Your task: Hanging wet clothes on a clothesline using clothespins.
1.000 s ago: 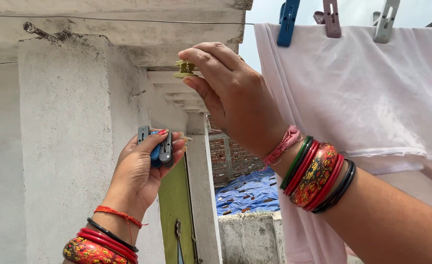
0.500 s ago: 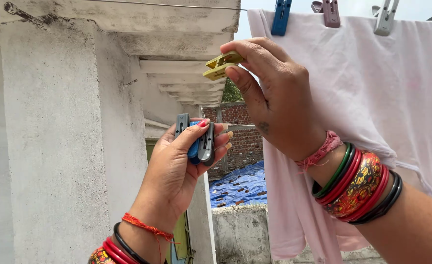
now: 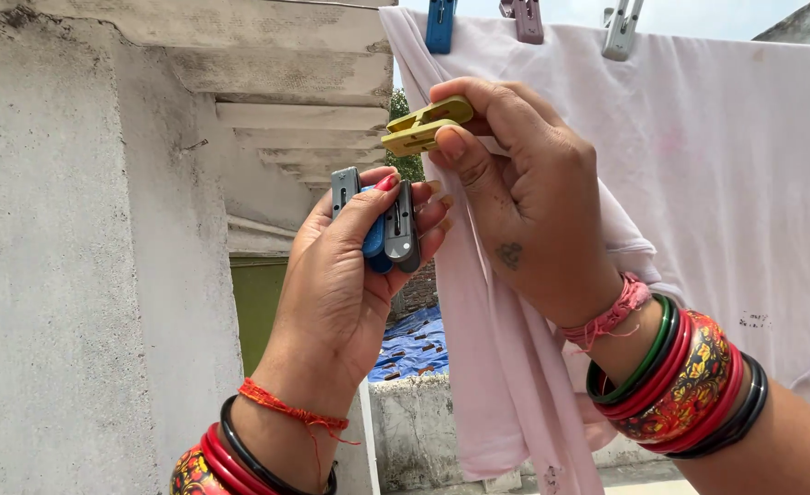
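My right hand (image 3: 524, 192) pinches a yellow-green clothes peg (image 3: 426, 126) between thumb and forefinger, right in front of the left edge of a pale pink cloth (image 3: 698, 183) hanging on a wire line. My left hand (image 3: 350, 275) is raised just left of it and grips a bunch of grey and blue pegs (image 3: 382, 225) in its fingers. Three pegs hold the cloth at the top: a blue peg (image 3: 440, 23), a mauve peg (image 3: 526, 16) and a grey peg (image 3: 621, 27). Both wrists wear red and patterned bangles.
A rough whitewashed wall (image 3: 66, 275) fills the left. Concrete eaves (image 3: 286, 92) run overhead behind my hands. A green door (image 3: 258, 302) shows below. Beyond lie a blue tarpaulin (image 3: 414, 344) and a low parapet (image 3: 414, 431).
My right hand with the yellow-green peg has come rightward and down, from the bare wire to the cloth's left edge. My left hand with its pegs has risen closer to it.
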